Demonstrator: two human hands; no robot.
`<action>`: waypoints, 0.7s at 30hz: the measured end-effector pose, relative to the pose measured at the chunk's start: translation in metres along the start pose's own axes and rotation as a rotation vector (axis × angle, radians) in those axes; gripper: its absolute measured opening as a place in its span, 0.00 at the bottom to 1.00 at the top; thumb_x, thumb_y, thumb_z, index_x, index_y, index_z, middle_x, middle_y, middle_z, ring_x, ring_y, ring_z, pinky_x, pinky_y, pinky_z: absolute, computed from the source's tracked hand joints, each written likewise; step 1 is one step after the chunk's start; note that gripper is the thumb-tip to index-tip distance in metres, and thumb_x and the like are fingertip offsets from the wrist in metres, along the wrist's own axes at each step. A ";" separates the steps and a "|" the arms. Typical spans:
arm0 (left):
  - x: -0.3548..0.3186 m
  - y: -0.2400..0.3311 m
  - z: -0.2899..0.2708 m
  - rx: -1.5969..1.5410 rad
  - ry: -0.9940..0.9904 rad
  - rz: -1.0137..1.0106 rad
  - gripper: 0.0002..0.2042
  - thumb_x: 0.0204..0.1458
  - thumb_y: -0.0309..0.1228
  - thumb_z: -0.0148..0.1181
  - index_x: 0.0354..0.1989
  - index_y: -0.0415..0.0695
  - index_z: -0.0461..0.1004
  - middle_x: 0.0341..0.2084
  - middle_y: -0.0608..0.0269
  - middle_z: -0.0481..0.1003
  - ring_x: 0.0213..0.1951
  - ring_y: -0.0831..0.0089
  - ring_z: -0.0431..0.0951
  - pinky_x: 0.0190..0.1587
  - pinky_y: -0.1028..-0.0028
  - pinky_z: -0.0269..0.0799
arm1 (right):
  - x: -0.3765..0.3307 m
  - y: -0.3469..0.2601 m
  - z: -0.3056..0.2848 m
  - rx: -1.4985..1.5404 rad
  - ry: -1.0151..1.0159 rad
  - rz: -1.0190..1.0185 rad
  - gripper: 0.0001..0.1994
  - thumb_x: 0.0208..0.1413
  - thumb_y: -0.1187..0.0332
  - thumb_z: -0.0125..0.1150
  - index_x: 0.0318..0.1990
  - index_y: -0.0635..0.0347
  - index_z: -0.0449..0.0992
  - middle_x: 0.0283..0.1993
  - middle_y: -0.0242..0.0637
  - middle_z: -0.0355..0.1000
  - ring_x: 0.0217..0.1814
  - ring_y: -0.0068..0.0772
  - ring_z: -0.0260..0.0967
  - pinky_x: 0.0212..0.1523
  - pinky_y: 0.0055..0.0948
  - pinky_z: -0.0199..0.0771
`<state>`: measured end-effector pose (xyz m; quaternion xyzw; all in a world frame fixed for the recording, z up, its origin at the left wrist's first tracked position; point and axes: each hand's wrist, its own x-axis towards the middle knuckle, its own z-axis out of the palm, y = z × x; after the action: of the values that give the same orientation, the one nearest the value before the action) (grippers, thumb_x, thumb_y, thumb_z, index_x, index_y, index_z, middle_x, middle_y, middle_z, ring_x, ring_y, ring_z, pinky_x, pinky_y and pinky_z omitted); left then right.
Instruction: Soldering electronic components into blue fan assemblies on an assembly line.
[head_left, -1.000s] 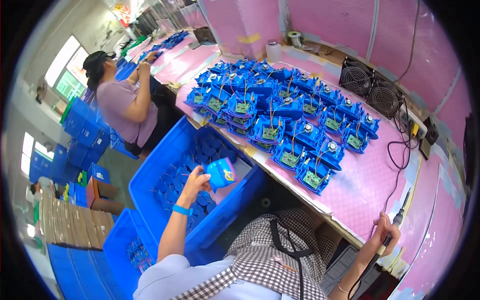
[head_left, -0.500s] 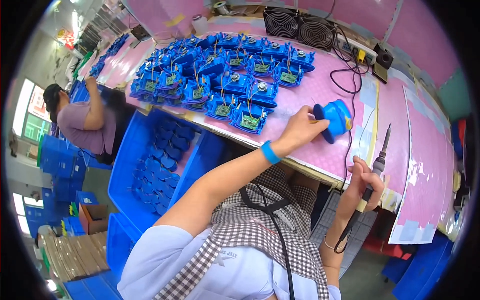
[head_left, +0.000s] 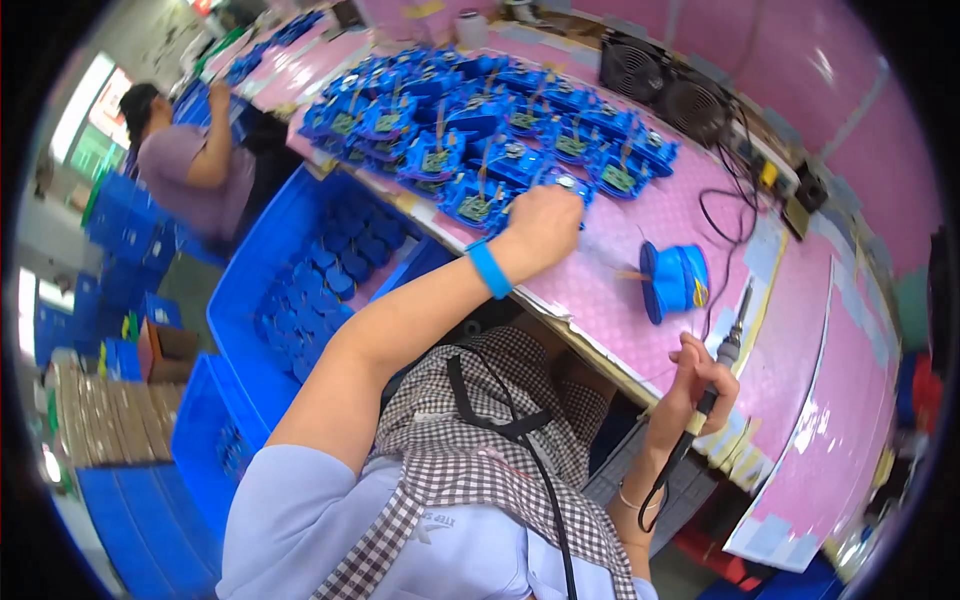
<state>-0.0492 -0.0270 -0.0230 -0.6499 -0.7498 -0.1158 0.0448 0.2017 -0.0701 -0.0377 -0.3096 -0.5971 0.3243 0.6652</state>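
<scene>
My left hand (head_left: 545,218), with a blue wristband, reaches over the pink table (head_left: 640,240) to the near edge of a pile of blue assemblies with green circuit boards (head_left: 470,120). Its fingers curl on one blue assembly (head_left: 568,184) at the pile's edge. A blue round housing (head_left: 675,280) lies on its side on the table, right of that hand and apart from it. My right hand (head_left: 700,375) sits at the table's front edge, shut on a slim black power screwdriver (head_left: 728,345) with its cable hanging down.
A large blue crate (head_left: 250,270) holding several blue housings stands left of my lap. Two black fans (head_left: 660,80) and cables lie at the table's back. Another person (head_left: 190,165) works at the far left. More blue crates and cardboard stacks (head_left: 95,420) sit on the floor.
My left hand brought a blue housing from the crate up to the table, let it go there, then moved left to the pile. The right hand still grips the screwdriver.
</scene>
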 end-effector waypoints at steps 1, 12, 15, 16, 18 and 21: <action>-0.005 -0.001 -0.005 -0.026 0.027 -0.007 0.07 0.40 0.29 0.59 0.20 0.37 0.76 0.23 0.45 0.76 0.28 0.49 0.78 0.31 0.58 0.77 | 0.001 0.001 0.005 -0.063 0.005 -0.003 0.10 0.56 0.81 0.57 0.38 0.60 0.61 0.36 0.48 0.74 0.34 0.32 0.74 0.34 0.26 0.75; -0.241 -0.075 -0.102 -0.119 0.562 -0.460 0.11 0.41 0.37 0.63 0.29 0.44 0.78 0.25 0.52 0.74 0.33 0.54 0.76 0.35 0.61 0.72 | 0.025 0.045 0.006 -0.645 -0.118 -0.230 0.10 0.60 0.69 0.50 0.44 0.65 0.66 0.39 0.36 0.66 0.38 0.30 0.65 0.43 0.21 0.66; -0.443 -0.140 -0.106 0.228 0.557 -0.927 0.12 0.43 0.38 0.61 0.24 0.41 0.75 0.26 0.49 0.74 0.34 0.50 0.75 0.34 0.56 0.69 | 0.036 0.050 0.021 -0.370 -0.025 -0.335 0.14 0.59 0.60 0.53 0.27 0.59 0.63 0.25 0.28 0.56 0.26 0.27 0.57 0.33 0.23 0.61; -0.512 -0.147 -0.103 0.314 0.578 -1.069 0.10 0.44 0.36 0.62 0.25 0.41 0.75 0.27 0.49 0.74 0.33 0.49 0.74 0.35 0.54 0.69 | 0.035 0.045 0.030 -0.287 0.009 -0.360 0.18 0.59 0.58 0.53 0.22 0.58 0.62 0.20 0.25 0.53 0.22 0.26 0.55 0.29 0.23 0.59; -0.636 -0.145 -0.089 0.474 0.255 -1.276 0.09 0.45 0.33 0.62 0.26 0.39 0.74 0.29 0.45 0.73 0.34 0.47 0.74 0.37 0.54 0.71 | 0.029 0.030 0.049 -0.334 -0.029 -0.350 0.16 0.59 0.60 0.54 0.23 0.58 0.63 0.21 0.26 0.55 0.24 0.26 0.56 0.30 0.24 0.59; -0.738 -0.104 -0.040 0.259 -0.172 -1.428 0.04 0.46 0.25 0.55 0.29 0.38 0.74 0.29 0.42 0.75 0.34 0.45 0.77 0.37 0.52 0.73 | 0.007 -0.002 0.072 -0.526 -0.075 -0.302 0.10 0.57 0.66 0.56 0.28 0.60 0.67 0.25 0.29 0.60 0.29 0.28 0.59 0.35 0.26 0.61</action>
<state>-0.0435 -0.7617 -0.1566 0.0014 -0.9994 0.0243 -0.0240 0.1304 -0.0642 -0.0253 -0.3668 -0.7239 0.0675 0.5804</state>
